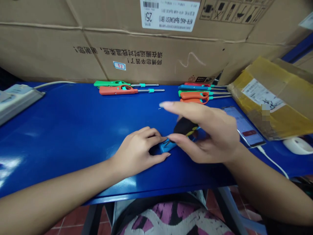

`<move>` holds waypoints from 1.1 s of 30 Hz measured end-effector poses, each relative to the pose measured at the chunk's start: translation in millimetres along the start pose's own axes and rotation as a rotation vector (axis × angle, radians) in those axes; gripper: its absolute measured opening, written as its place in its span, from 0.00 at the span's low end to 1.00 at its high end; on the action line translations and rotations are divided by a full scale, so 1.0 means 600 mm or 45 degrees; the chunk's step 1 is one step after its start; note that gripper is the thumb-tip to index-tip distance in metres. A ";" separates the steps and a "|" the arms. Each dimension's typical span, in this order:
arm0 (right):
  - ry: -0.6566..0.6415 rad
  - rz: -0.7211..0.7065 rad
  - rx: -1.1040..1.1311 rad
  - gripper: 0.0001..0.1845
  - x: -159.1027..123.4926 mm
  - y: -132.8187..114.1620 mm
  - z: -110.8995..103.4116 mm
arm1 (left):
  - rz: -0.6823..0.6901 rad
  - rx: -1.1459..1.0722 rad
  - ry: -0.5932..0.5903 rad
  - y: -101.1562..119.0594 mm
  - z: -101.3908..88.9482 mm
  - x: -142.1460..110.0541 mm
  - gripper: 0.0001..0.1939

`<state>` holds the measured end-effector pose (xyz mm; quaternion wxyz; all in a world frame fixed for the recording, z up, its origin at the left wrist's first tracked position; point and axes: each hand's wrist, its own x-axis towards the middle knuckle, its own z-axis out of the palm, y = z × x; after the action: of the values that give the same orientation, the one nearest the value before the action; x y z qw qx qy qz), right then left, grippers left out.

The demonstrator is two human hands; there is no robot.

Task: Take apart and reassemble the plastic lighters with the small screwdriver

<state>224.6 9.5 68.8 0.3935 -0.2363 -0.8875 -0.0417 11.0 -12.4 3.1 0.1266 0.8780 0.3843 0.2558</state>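
Observation:
My left hand point(137, 150) lies low on the blue table, its fingers and thumb closed around the end of a blue piece point(168, 146) that looks like the handle of a gas lighter. Over the other part of that piece is my right hand point(215, 133), gripping a black and yellow handle point(184, 126), which looks like a screwdriver's. Its index finger reaches out to the left above the handle. A thin dark shaft seems to meet the blue piece beside my left fingertips. My right hand hides much of the blue piece.
Green point(109, 84) and orange lighters point(117, 90) lie at the back; several more lighters point(195, 95) are at back right. A tiny metal piece point(159, 108) lies mid-table. Right: phone point(244, 127), cable point(274, 161), white mouse point(298, 145), yellow-taped parcel point(281, 98). Left: power strip point(21, 101). Cardboard box point(122, 42) behind.

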 end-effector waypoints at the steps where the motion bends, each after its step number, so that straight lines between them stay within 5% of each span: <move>1: 0.048 -0.014 -0.095 0.20 0.000 0.000 0.001 | -0.012 -0.010 0.000 0.000 0.000 0.000 0.13; 7: -0.101 0.014 0.152 0.27 0.000 -0.001 0.005 | 0.015 -0.006 0.002 0.000 0.000 0.000 0.14; 12: 0.071 -0.006 -0.090 0.18 0.000 -0.002 0.005 | -0.028 -0.046 -0.022 0.000 0.000 0.001 0.13; 17: -0.058 -0.005 0.290 0.23 0.001 0.000 0.006 | 0.000 -0.017 -0.005 -0.002 0.001 0.001 0.15; 22: 0.070 -0.033 0.261 0.16 0.003 -0.004 0.011 | -0.043 0.011 -0.038 0.001 -0.002 0.002 0.12; 28: -0.183 -0.110 0.487 0.24 0.002 -0.010 0.003 | -0.115 -0.085 -0.040 0.007 -0.007 0.005 0.12; 33: -0.044 -0.070 0.149 0.18 0.003 -0.007 0.000 | -0.141 -0.111 -0.150 0.008 -0.007 0.008 0.15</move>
<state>221.4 6.4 70.8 0.3900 -0.1891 -0.9012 0.0036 14.4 -12.0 10.6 0.2011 0.8626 0.4127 0.2126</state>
